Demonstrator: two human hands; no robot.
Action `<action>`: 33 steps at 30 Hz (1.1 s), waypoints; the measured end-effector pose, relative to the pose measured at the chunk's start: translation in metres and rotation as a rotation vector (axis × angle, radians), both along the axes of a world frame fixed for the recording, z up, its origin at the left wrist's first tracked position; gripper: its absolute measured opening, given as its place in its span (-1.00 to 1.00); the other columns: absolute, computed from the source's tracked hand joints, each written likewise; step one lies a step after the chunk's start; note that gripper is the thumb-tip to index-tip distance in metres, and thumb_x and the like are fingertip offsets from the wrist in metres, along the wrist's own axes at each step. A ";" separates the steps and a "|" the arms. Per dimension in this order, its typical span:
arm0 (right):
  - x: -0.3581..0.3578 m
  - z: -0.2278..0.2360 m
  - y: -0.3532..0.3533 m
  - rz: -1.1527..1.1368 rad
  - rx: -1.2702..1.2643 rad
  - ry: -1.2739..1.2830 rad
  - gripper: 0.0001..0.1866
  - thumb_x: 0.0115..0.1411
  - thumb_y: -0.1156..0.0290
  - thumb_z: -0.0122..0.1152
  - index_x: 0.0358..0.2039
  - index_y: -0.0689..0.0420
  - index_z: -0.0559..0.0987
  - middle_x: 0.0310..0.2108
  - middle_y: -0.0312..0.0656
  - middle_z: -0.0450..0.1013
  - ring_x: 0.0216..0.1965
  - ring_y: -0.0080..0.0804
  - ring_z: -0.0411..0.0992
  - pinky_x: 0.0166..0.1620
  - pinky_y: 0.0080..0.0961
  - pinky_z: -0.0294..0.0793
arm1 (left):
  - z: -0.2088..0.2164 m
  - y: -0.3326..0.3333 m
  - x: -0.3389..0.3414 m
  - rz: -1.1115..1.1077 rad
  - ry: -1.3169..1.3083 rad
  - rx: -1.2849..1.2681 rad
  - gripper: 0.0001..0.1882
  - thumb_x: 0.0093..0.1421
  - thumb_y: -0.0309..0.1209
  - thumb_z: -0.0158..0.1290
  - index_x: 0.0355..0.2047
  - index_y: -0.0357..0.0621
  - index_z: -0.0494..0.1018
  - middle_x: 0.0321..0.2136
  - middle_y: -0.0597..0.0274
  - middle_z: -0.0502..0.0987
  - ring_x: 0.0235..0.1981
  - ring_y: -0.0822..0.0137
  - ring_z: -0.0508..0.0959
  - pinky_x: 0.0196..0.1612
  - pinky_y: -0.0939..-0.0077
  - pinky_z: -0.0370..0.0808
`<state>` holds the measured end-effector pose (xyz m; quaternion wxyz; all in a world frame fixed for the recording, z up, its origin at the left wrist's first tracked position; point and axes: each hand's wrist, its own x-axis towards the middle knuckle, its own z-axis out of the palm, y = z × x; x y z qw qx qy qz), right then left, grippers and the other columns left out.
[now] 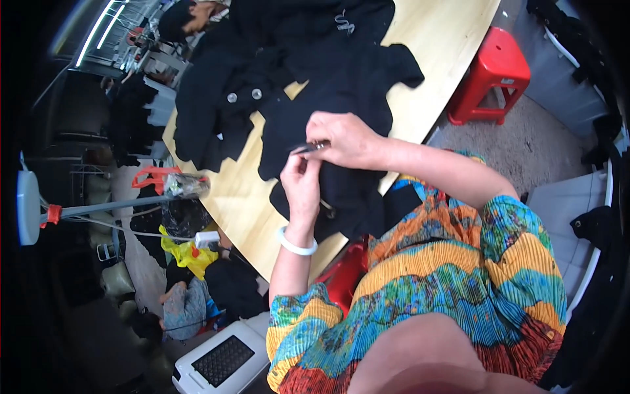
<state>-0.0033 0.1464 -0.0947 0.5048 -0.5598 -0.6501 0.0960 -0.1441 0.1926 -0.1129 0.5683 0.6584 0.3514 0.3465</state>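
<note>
Black garments lie spread over a pale wooden table. Above the cloth, my right hand grips a small dark tool, slim and partly metallic; its exact kind is too small and blurred to tell. Close to the tool's tip, the fingers of my left hand are pinched together, and whatever is between them does not show. A white bangle circles my left wrist. Near that wrist a small metallic piece rests on the black cloth.
Two round shiny discs sit on the garments. A red plastic stool stands right of the table. On the left are a clear bag of items, a grey pole and a yellow bag. Another person is at lower left.
</note>
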 end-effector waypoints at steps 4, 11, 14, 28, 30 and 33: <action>0.004 0.004 -0.002 0.005 0.046 0.047 -0.74 -0.07 0.26 0.23 -0.58 0.22 0.45 -0.51 -0.19 0.35 -0.50 -0.30 0.38 -0.44 -0.51 0.36 | 0.011 -0.001 0.002 -0.051 -0.009 0.083 -0.92 0.11 -0.54 -0.05 -0.37 -0.25 0.40 -0.49 0.39 0.41 -0.47 0.60 0.34 -0.36 0.74 0.32; 0.036 0.011 -0.020 -0.033 -0.256 -0.002 -0.64 0.09 0.13 0.02 -0.29 0.19 0.37 -0.43 -0.10 0.40 -0.38 -0.24 0.41 -0.30 -0.43 0.36 | 0.029 0.021 -0.003 -0.162 -0.295 -0.472 -0.96 0.08 -0.52 -0.05 -0.44 -0.20 0.39 -0.41 0.26 0.45 -0.32 0.48 0.40 -0.17 0.70 0.26; 0.035 0.012 -0.024 0.036 -0.268 -0.078 -0.67 0.06 0.13 0.03 -0.38 0.17 0.42 -0.48 -0.12 0.41 -0.43 -0.22 0.40 -0.35 -0.38 0.34 | 0.030 0.028 -0.006 -0.207 -0.325 -0.536 -0.96 0.07 -0.51 -0.04 -0.43 -0.20 0.39 -0.40 0.23 0.46 -0.26 0.43 0.42 -0.13 0.66 0.26; 0.028 0.004 -0.022 0.096 -0.219 -0.105 -0.76 0.02 0.24 0.12 -0.43 0.16 0.45 -0.59 -0.19 0.39 -0.55 -0.35 0.39 -0.45 -0.52 0.33 | 0.040 0.021 -0.003 -0.232 -0.227 -0.630 -0.94 0.08 -0.49 -0.01 -0.42 -0.17 0.39 -0.38 0.21 0.47 -0.31 0.45 0.41 -0.15 0.63 0.29; 0.028 0.000 -0.021 0.130 -0.236 0.118 -0.73 0.02 0.25 0.13 -0.36 0.18 0.44 -0.51 -0.21 0.39 -0.48 -0.47 0.38 -0.39 -0.59 0.34 | 0.038 0.025 -0.005 -0.245 -0.317 -0.613 -0.94 0.08 -0.50 -0.03 -0.41 -0.19 0.38 -0.38 0.20 0.46 -0.28 0.42 0.41 -0.11 0.62 0.26; 0.026 -0.013 -0.022 0.225 -0.308 0.282 -0.53 -0.02 0.32 0.17 -0.10 0.15 0.29 -0.31 -0.23 0.34 -0.37 -0.59 0.34 -0.26 -0.62 0.34 | 0.034 0.027 -0.006 -0.270 -0.373 -0.625 -0.94 0.08 -0.52 -0.05 -0.40 -0.21 0.36 -0.38 0.18 0.46 -0.25 0.39 0.41 -0.08 0.58 0.25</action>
